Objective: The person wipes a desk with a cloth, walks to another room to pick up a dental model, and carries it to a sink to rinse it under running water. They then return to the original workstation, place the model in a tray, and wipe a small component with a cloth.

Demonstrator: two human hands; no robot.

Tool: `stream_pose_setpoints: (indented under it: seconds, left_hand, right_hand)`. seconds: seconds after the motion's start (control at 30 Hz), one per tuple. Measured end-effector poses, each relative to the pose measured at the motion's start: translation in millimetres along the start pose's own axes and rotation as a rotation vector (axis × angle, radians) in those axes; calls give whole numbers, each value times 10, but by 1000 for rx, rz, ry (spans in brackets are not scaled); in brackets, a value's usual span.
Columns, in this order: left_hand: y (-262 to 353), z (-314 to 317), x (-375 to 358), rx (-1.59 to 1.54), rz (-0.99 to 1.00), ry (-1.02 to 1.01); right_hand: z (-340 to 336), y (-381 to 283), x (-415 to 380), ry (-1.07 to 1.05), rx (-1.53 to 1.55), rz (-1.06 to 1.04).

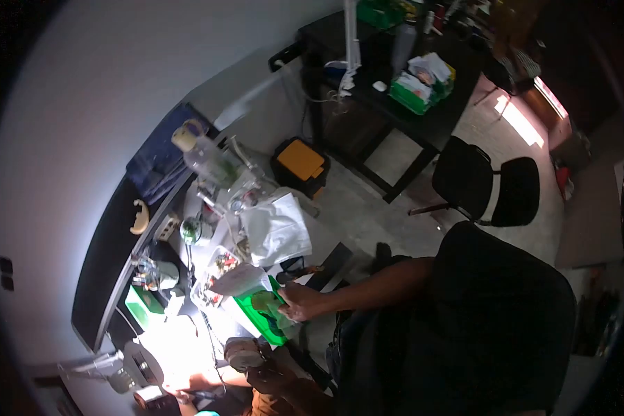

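Observation:
My right hand (300, 302) is over the edge of a bright green tray (274, 334), its fingers curled in. Whatever is between those fingers I cannot make out; something translucent lies just below them. In the tray is a small tan piece (262, 300). Closer to the bottom, my left hand (270, 376) is in shadow and holds a round, pale-topped block (244, 353). A pale grey, rounded sheet (240, 279) lies against the tray's far end.
Another person's hand (200, 381) works under a bright lamp. Beside the tray stand a box of small parts (222, 263), a white cloth (277, 230) and a clear bottle (208, 158). Farther off are a black chair (464, 177), a dark desk (367, 104) and an orange-lidded bin (300, 161).

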State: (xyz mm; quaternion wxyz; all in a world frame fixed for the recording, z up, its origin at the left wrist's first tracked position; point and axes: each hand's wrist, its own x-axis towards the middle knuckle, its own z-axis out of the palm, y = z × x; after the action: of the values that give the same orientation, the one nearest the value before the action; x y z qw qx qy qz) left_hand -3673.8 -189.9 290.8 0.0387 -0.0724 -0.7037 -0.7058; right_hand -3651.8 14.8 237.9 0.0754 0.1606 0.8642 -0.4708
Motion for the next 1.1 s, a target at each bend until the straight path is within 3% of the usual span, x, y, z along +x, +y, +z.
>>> stream_pose_setpoints:
  seconds: [0.03,0.17,0.2,0.4,0.47,0.53,0.63,0.67,0.77,0.8,0.9,0.93,1.03,1.1]
  left_hand:
    - [0,55,-13,-37,-26,-45]
    - [56,407,-114,-184,-138,-277]
    - [91,533,-140,-216,-168,-350]
    - [529,1651,-700,-324,-207,-824]
    - [1119,2174,-1172,-210,-97,-902]
    - [1410,2560,-1776,-210,14,-941]
    - [1623,3052,-2545,-44,253,-1172]
    - [1809,3260,-2856,-96,191,-1291]
    - [2186,3906,-3664,-52,342,-1420]
    - [2293,4117,-4033,-132,259,-1478]
    - [2639,4805,-4987,-130,272,-1631]
    - [2852,5003,-5219,-176,119,-1702]
    - [3343,5881,-6034,-210,-17,-1827]
    - [3697,6514,-6544,-193,-8,-1935]
  right_hand:
    - [-156,37,-111,-9,42,66]
    - [-496,315,-714,293,62,-101]
    - [-631,352,-869,158,112,72]
    - [-1251,739,-2162,260,130,254]
    - [-1572,805,-2798,347,181,322]
    - [-1725,955,-3435,449,204,396]
    - [-2010,1210,-4501,540,241,517]
    - [-2134,1289,-4844,574,255,548]
    - [-2635,1448,-5842,639,303,649]
    - [-2771,1566,-6201,676,292,675]
    - [-3172,1902,-7108,762,320,803]
    - [-3360,1863,-7349,783,336,860]
    - [-4040,2118,-8075,897,389,964]
    - [-4444,2362,-8449,1000,429,1026]
